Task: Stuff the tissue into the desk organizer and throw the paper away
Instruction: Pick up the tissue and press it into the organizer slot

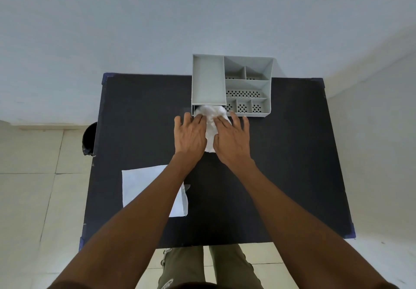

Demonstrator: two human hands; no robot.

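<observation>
A grey desk organizer [208, 79] with several compartments stands at the far edge of the dark table [281, 165]. A crumpled white tissue [210, 117] sits at the low slot in the organizer's front left, partly inside it and trailing toward me. My left hand [190, 134] and my right hand [231, 140] lie on either side of the tissue, fingers spread and pressing on it. A flat white sheet of paper [141, 183] rests on the table at the near left, partly hidden under my left forearm.
A black bin [89, 139] stands on the tiled floor just off the table's left edge. A pale wall rises right behind the organizer. My legs show below the table's near edge.
</observation>
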